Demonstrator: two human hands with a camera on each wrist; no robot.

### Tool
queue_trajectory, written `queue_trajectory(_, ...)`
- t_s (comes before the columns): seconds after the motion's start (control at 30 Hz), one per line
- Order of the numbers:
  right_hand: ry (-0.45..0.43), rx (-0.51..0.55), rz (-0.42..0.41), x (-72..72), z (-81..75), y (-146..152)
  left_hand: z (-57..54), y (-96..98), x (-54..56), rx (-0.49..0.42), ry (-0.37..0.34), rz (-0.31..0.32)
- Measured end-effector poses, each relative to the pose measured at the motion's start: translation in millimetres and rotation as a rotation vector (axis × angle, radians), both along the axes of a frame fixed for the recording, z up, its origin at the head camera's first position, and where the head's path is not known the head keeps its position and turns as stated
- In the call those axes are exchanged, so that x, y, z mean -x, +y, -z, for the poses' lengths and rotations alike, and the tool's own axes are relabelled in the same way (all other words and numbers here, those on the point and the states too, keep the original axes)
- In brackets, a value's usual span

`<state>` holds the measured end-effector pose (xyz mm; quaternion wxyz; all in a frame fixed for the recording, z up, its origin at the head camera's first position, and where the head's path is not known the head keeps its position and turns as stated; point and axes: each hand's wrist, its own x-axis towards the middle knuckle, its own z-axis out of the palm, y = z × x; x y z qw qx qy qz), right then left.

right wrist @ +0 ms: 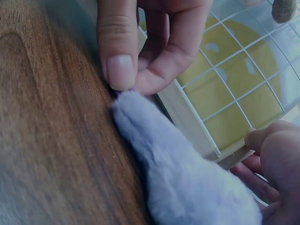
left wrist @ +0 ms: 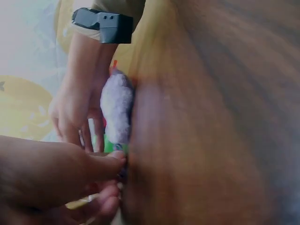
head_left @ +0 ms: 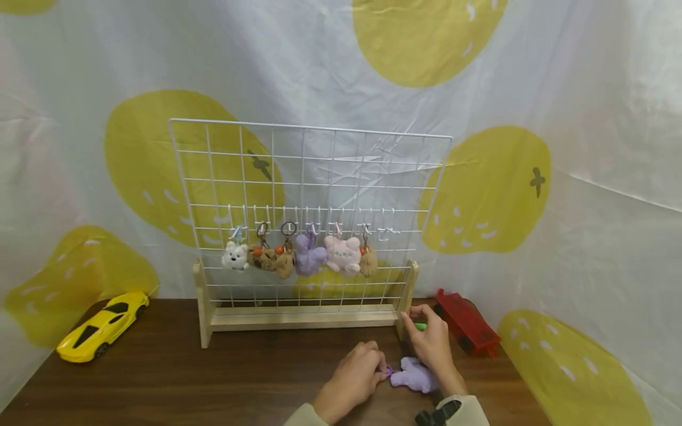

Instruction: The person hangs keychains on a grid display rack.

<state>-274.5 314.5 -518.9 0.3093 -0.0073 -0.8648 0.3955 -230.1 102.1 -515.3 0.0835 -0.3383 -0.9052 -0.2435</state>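
Observation:
A lilac plush keychain [head_left: 415,375] lies on the brown table in front of the rack's right end. My left hand [head_left: 356,373] pinches its purple strap [head_left: 389,371] between thumb and fingers, low at the tabletop. In the right wrist view, the left thumb [right wrist: 120,70] presses right at the narrow end of the fuzzy plush [right wrist: 187,183]. My right hand [head_left: 434,343] is beyond the plush, its fingertips at the wooden foot [head_left: 407,305] of the rack. In the left wrist view its fingers [left wrist: 98,129] hang loosely, with a bit of green behind them.
A white wire grid rack [head_left: 311,128] stands on a wooden base [head_left: 303,320]. Several plush charms, including a white bear [head_left: 235,257] and a pink plush [head_left: 343,254], hang from its hooks. A yellow toy car [head_left: 103,328] sits at left, a red toy vehicle [head_left: 471,322] at right.

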Motion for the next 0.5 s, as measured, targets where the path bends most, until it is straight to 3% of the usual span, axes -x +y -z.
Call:
queue_trajectory(0.1,-0.007,-0.002,0.008,1.2,1.5,0.8,-3.5,-6.0,2.3,0.003,-0.040,0.030)
queue_trajectory(0.2,-0.025,0.004,0.009,2.4,3.0,2.1,-9.0,-14.8,8.5,-0.041,-0.154,0.067)
queue_trajectory(0.33,-0.036,0.008,0.008,2.6,3.0,3.2,-20.0,-27.2,19.8,-0.163,-0.318,0.105)
queue_trajectory(0.5,-0.026,-0.013,0.017,2.8,3.7,2.6,-32.0,-39.3,29.8,-0.337,-0.417,0.112)
